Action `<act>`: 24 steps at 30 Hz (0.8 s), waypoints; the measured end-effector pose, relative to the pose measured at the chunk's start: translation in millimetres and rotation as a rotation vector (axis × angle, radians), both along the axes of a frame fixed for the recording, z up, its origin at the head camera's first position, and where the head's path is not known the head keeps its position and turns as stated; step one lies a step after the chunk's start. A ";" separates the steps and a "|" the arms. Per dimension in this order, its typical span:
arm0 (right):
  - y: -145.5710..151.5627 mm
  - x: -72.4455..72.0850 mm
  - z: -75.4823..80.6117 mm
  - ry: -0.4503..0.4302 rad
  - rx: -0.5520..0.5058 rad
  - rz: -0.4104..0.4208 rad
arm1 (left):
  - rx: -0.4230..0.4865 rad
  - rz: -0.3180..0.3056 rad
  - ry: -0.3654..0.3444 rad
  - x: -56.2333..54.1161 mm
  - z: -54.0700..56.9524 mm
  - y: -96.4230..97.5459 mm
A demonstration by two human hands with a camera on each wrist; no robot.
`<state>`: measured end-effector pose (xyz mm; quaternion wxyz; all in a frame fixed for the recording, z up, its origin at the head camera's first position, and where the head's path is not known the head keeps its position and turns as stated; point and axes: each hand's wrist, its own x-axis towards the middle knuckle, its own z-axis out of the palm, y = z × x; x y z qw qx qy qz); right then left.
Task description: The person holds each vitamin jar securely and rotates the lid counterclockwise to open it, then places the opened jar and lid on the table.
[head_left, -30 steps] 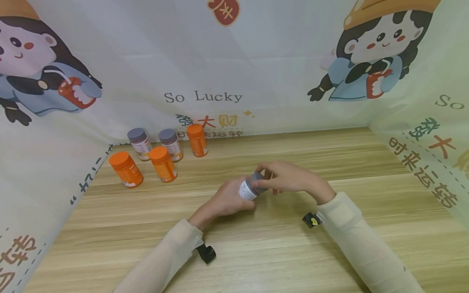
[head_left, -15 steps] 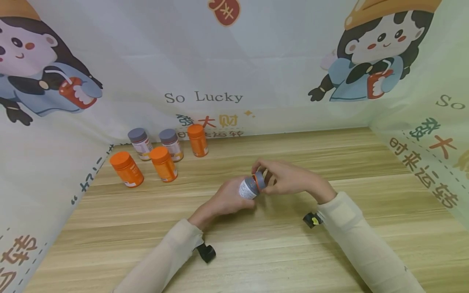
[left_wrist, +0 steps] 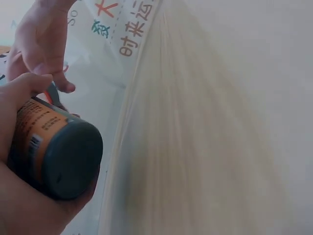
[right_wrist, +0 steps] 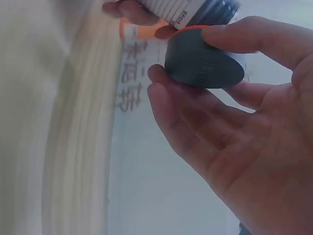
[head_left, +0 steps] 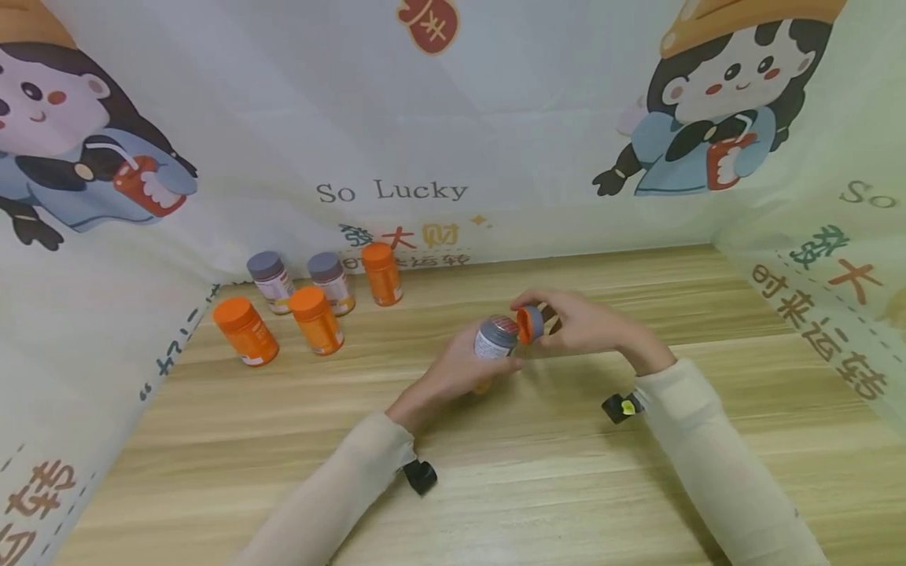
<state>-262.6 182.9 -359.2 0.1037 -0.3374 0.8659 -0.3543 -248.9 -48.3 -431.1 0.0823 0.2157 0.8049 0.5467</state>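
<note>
My left hand (head_left: 462, 363) grips a small grey bottle (head_left: 495, 338) with a white label, its mouth tilted up and toward the right. A shiny reddish, striped surface shows over the bottle's mouth. In the left wrist view the bottle's dark base (left_wrist: 73, 159) and an orange part of its label face the camera. My right hand (head_left: 583, 321) pinches a grey cap (head_left: 532, 325) with an orange inside between thumb and fingers. The cap is off the bottle, close beside its mouth. The right wrist view shows the cap's grey top (right_wrist: 203, 61) between the fingertips.
At the back left of the wooden table (head_left: 538, 487) stand orange bottles (head_left: 245, 334), (head_left: 317, 322), (head_left: 383, 275) and grey-capped bottles (head_left: 271, 284), (head_left: 331, 284). A printed cloth (head_left: 538, 157) hangs behind and at both sides. Black wrist cameras (head_left: 421, 476) sit under the sleeves.
The cap has come off the bottle, and my right hand has moved right and up with it. The bottle in my left hand has turned more upright and shifted slightly right.
</note>
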 end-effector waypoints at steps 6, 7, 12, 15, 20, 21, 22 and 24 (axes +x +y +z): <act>32.6 -11.0 2.3 0.021 -0.062 -0.080 | 0.097 -0.003 -0.109 -16.3 3.3 29.7; 38.6 -12.7 3.1 0.020 -0.072 -0.099 | 0.107 0.008 -0.124 -19.8 5.4 35.2; 66.4 -19.4 9.1 -0.008 -0.126 -0.218 | 0.150 0.044 -0.148 -39.3 15.9 63.3; 79.6 -22.2 11.7 -0.039 -0.154 -0.321 | 0.159 0.048 -0.152 -49.7 19.0 79.7; 93.6 -27.5 7.4 -0.074 -0.180 -0.448 | 0.155 0.044 -0.200 -62.8 15.7 102.6; 96.1 -28.6 5.4 -0.069 -0.179 -0.462 | 0.155 0.050 -0.213 -64.9 14.5 106.8; 98.6 -29.4 3.8 -0.062 -0.180 -0.475 | 0.154 0.053 -0.221 -66.6 13.6 111.3; 103.9 -30.7 0.9 -0.035 -0.180 -0.501 | 0.142 0.059 -0.224 -69.8 12.6 120.5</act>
